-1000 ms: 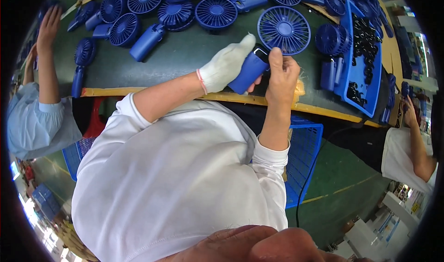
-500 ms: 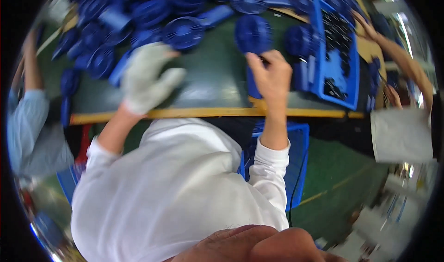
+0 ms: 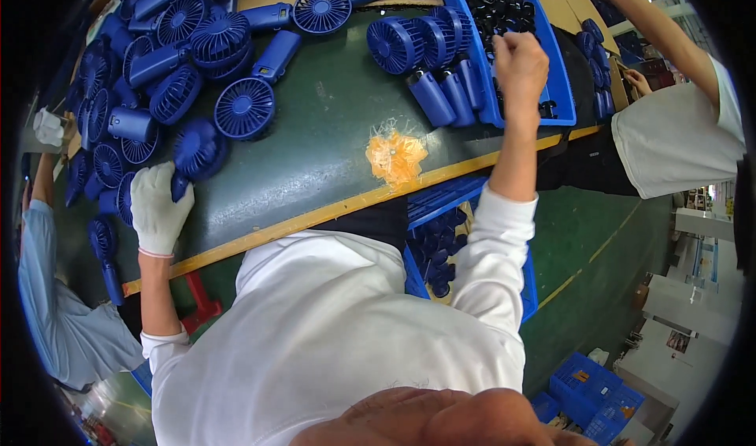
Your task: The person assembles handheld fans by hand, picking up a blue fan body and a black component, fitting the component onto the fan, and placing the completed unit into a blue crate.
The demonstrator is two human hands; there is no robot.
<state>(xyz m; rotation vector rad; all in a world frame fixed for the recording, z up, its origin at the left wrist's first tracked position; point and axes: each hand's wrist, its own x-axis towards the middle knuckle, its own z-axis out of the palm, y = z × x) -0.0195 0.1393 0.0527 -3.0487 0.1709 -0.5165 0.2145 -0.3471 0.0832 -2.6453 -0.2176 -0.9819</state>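
My left hand (image 3: 161,208), in a white glove, grips the short handle of a blue handheld fan (image 3: 199,148) at the left of the table. Its fan head points away from me, beside a heap of similar fans (image 3: 179,19). Over at the right, my bare right hand (image 3: 520,69) reaches into a blue bin (image 3: 561,91) of small black parts (image 3: 488,1). Its fingers are pinched together; whatever is between them is hidden. Left of that bin, several blue fans (image 3: 431,99) lie side by side, handles toward me.
An orange-yellow patch (image 3: 396,157) marks the green table (image 3: 315,131) near its yellow front edge. Below the edge stands a blue crate (image 3: 529,288) holding dark blue parts. Co-workers stand on both sides; an arm (image 3: 657,16) reaches in at right.
My right hand has left the fan it held mid-table and moved right into the bin. My left hand has gone from open in the air to gripping a fan. The view has turned.
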